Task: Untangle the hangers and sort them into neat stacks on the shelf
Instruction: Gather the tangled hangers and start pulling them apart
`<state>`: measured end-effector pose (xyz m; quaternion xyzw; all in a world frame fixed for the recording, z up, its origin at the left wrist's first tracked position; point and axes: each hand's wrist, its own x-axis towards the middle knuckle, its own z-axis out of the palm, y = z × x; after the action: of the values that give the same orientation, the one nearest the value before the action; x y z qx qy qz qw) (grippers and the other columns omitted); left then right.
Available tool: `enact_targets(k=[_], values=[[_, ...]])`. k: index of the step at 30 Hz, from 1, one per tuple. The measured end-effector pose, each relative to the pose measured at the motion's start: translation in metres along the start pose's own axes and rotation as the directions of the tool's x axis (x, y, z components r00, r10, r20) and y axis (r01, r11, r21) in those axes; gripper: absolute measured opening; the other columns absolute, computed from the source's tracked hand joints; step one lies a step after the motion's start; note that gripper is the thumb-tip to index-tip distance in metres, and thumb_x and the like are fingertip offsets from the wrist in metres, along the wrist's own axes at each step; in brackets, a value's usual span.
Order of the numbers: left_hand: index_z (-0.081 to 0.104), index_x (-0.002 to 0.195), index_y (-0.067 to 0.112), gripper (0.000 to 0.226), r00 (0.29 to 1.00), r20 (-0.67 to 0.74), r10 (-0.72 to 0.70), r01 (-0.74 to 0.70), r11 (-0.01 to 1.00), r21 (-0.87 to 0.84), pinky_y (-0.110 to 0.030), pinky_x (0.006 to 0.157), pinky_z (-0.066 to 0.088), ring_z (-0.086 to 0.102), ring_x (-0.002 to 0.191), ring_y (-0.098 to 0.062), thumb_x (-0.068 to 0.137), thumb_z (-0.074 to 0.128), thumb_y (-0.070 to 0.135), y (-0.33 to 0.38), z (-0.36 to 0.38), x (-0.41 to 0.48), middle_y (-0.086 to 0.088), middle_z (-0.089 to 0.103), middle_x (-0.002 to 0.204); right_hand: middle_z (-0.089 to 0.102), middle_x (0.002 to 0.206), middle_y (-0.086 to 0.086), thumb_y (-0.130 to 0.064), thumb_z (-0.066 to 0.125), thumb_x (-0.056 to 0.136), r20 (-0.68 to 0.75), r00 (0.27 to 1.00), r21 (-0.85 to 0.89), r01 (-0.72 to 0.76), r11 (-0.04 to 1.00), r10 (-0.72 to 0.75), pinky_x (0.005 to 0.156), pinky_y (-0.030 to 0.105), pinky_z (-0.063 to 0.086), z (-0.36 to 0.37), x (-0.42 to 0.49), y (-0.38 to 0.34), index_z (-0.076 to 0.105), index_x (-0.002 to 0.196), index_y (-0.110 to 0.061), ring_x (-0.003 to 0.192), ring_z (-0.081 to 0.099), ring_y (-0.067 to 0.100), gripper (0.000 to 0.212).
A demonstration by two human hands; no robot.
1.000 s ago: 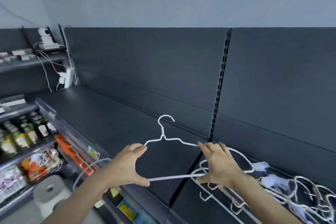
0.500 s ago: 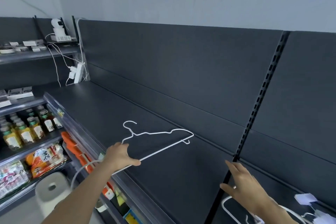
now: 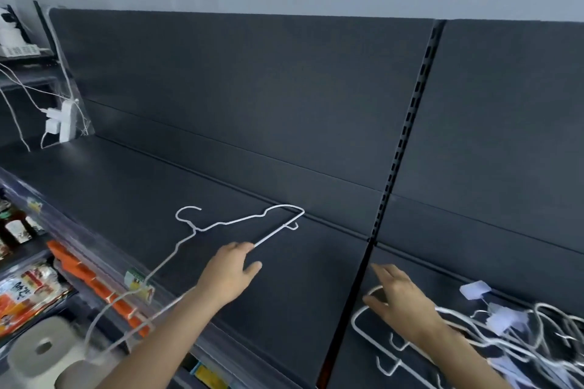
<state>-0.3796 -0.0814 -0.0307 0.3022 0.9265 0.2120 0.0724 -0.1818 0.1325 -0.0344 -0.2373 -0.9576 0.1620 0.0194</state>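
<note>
A single white wire hanger (image 3: pixel 240 220) lies flat-ish over the dark shelf (image 3: pixel 132 186), hook pointing left and its left end reaching past the shelf's front edge. My left hand (image 3: pixel 232 268) grips its lower bar, thumb spread to the right. A tangled pile of white hangers (image 3: pixel 518 341) lies on the right shelf section, some with pale clip tags. My right hand (image 3: pixel 401 300) hovers over the pile's left end with fingers apart, just above a rounded hanger corner (image 3: pixel 360 322), holding nothing.
A slotted upright post (image 3: pixel 404 136) divides the two shelf sections. A white power strip with cables (image 3: pixel 64 120) stands at the shelf's far left. Below the front edge are bottles (image 3: pixel 15 227), snack packs (image 3: pixel 25 290), orange packets (image 3: pixel 94 284) and a grey roll-shaped item (image 3: pixel 41 350).
My left hand carried the single hanger left and lowered it over the left shelf section. My right hand let go of it and moved down onto the tangled pile.
</note>
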Motion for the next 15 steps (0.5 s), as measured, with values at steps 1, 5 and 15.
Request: enact_targets(k=[1, 5, 15], values=[[0.044, 0.132, 0.016, 0.046, 0.998, 0.026, 0.058, -0.057, 0.998, -0.014, -0.031, 0.103, 0.037, 0.046, 0.123, -0.019, 0.09, 0.051, 0.034, 0.015, 0.009, -0.004, -0.004, 0.051, 0.132, 0.036, 0.142, -0.001, -0.041, 0.049, 0.089, -0.015, 1.0, -0.007, -0.021, 1.0, 0.021, 0.102, 0.028, 0.038, -0.001, -0.007, 0.006, 0.026, 0.142, -0.016, 0.128, 0.037, 0.016, 0.063], [0.043, 0.132, 0.021, 0.042, 0.956, 0.119, 0.269, -0.266, 0.963, -0.041, -0.027, 0.102, 0.037, 0.043, 0.124, -0.013, 0.092, 0.047, 0.033, 0.075, 0.043, -0.02, 0.004, 0.05, 0.131, 0.041, 0.14, 0.001, -0.041, 0.051, 0.087, -0.079, 0.987, 0.003, -0.14, 0.99, 0.139, 0.103, 0.029, 0.037, -0.009, -0.043, 0.038, 0.032, 0.139, -0.014, 0.126, 0.04, 0.018, 0.062], [0.052, 0.123, 0.019, 0.032, 0.794, 0.159, 0.587, -0.576, 0.81, -0.109, -0.031, 0.095, 0.041, 0.048, 0.116, -0.015, 0.093, 0.043, 0.027, 0.208, 0.1, -0.05, 0.003, 0.057, 0.119, 0.051, 0.122, 0.001, -0.044, 0.047, 0.089, -0.222, 0.895, 0.01, -0.394, 0.919, 0.386, 0.091, 0.026, 0.039, -0.042, -0.158, 0.129, 0.046, 0.128, -0.015, 0.116, 0.047, 0.019, 0.048]])
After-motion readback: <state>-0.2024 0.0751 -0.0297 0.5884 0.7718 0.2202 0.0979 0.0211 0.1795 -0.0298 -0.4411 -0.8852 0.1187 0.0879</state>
